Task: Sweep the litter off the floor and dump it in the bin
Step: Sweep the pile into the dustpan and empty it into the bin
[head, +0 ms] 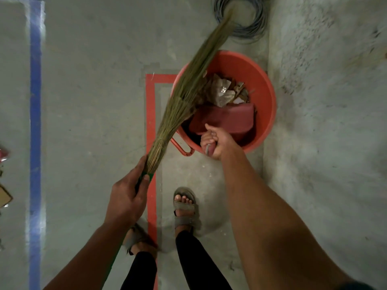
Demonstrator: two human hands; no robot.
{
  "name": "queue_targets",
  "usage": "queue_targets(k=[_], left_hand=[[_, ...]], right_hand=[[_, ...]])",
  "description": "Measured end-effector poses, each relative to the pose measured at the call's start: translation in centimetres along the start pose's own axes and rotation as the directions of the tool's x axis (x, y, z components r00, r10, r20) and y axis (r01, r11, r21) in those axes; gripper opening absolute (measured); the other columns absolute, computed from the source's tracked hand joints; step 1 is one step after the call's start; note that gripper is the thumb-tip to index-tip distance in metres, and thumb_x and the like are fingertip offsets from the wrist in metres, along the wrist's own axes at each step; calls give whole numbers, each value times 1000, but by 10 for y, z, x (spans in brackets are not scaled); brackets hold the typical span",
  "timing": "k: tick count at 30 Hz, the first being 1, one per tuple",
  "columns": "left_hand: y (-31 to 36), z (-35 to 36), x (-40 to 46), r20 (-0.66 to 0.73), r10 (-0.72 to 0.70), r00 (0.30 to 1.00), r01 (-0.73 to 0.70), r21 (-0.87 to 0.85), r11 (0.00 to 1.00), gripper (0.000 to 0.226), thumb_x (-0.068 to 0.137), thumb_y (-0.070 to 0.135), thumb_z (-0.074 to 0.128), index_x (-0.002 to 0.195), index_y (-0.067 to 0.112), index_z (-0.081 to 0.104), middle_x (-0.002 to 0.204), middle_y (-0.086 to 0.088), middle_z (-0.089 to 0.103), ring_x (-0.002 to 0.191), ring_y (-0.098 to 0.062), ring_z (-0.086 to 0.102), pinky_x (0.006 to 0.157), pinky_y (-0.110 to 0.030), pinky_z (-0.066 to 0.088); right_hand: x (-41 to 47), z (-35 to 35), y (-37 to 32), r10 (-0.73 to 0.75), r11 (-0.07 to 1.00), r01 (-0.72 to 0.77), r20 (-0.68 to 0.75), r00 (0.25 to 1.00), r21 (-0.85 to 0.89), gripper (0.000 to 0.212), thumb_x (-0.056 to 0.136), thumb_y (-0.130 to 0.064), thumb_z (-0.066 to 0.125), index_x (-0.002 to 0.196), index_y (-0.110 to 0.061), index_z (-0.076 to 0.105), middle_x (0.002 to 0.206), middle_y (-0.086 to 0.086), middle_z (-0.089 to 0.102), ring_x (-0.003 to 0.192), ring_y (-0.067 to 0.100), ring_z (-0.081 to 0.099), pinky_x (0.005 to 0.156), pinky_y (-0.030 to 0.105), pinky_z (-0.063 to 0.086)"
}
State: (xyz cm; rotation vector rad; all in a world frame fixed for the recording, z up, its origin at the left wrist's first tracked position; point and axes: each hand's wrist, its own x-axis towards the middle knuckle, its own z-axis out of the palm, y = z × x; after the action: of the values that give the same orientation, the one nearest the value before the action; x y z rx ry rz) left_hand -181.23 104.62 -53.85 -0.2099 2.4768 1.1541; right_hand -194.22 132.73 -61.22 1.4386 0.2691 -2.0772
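An orange bin [266,95] stands hard against a rough wall [324,101], its mouth crowded by a tilted red dustpan [226,118] and broom bristles [188,86] crossing its left rim. A coil of cable [251,24] lies beyond; open concrete floor [90,91] stretches left to blue tape [35,101].
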Motion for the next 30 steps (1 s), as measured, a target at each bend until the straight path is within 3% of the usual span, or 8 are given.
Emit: queue_targets(k=[5, 9, 12, 15, 17, 21, 26, 30], left_hand=[[-3, 1, -12, -55, -35, 998, 33, -26, 999, 55, 107, 38, 45, 159, 46, 32, 90, 3, 68, 68, -4, 63, 60, -24, 49], [0, -4, -20, -120, -38, 992, 32, -50, 998, 56, 107, 30, 50, 159, 45, 33, 91, 6, 67, 70, -4, 63, 63, -21, 49], [-7, -12, -24, -153, -52, 987, 36, -107, 994, 55, 107, 33, 48, 157, 49, 31, 101, -9, 73, 76, -6, 66, 68, -29, 57], [-22, -18, -22, -141, -131, 981, 110, -147, 983, 54, 108, 40, 46, 156, 56, 28, 120, -21, 71, 101, -32, 71, 87, -49, 62], [-38, -21, -17, -110, -187, 976, 173, -129, 976, 54, 108, 43, 45, 159, 49, 27, 123, -20, 70, 107, -36, 70, 92, -52, 60], [-85, -18, 13, -30, -263, 964, 261, -61, 964, 56, 108, 40, 46, 162, 34, 32, 117, -18, 73, 97, -35, 72, 84, -48, 62], [-153, -21, 54, 99, -444, 890, 442, 49, 896, 50, 108, 31, 45, 156, 18, 43, 117, -20, 70, 89, -37, 73, 80, -45, 63], [-232, -45, 46, 38, -655, 755, 656, -76, 751, 33, 103, 26, 42, 125, 9, 61, 105, -19, 70, 84, -36, 75, 77, -46, 65]], right_hand=[[-11, 31, 20, -88, 993, 85, 37, 995, 80, 51, 103, -17, 55, 56, -19, 37, 41, -8, 31, 29, 6, 30, 30, 20, 30], [-54, 30, 49, -75, 993, 61, 148, 986, 99, 50, 101, -19, 53, 53, -18, 38, 39, -9, 30, 27, 5, 29, 29, 18, 30], [-84, 23, 79, -86, 994, 69, 226, 970, 83, 39, 98, -21, 54, 61, -18, 43, 41, -10, 32, 28, 5, 31, 29, 17, 30], [-101, 29, 109, -125, 992, 110, 291, 948, 68, 33, 99, -21, 52, 67, -18, 44, 42, -10, 33, 27, 5, 32, 29, 16, 30], [-106, 39, 131, -175, 984, 176, 313, 934, 27, 32, 98, -22, 51, 67, -19, 44, 43, -11, 32, 27, 5, 31, 28, 16, 29], [-93, 60, 172, -224, 962, 263, 339, 914, -74, 34, 105, -24, 45, 72, -20, 41, 42, -11, 30, 26, 5, 28, 28, 16, 28], [-52, 80, 226, -194, 918, 298, 358, 913, -261, 33, 104, -25, 47, 72, -22, 38, 43, -12, 27, 27, 5, 24, 28, 16, 25], [-10, 90, 278, -120, 883, 255, 335, 935, -393, 33, 103, -26, 49, 72, -22, 38, 43, -11, 25, 27, 4, 23, 29, 17, 23]])
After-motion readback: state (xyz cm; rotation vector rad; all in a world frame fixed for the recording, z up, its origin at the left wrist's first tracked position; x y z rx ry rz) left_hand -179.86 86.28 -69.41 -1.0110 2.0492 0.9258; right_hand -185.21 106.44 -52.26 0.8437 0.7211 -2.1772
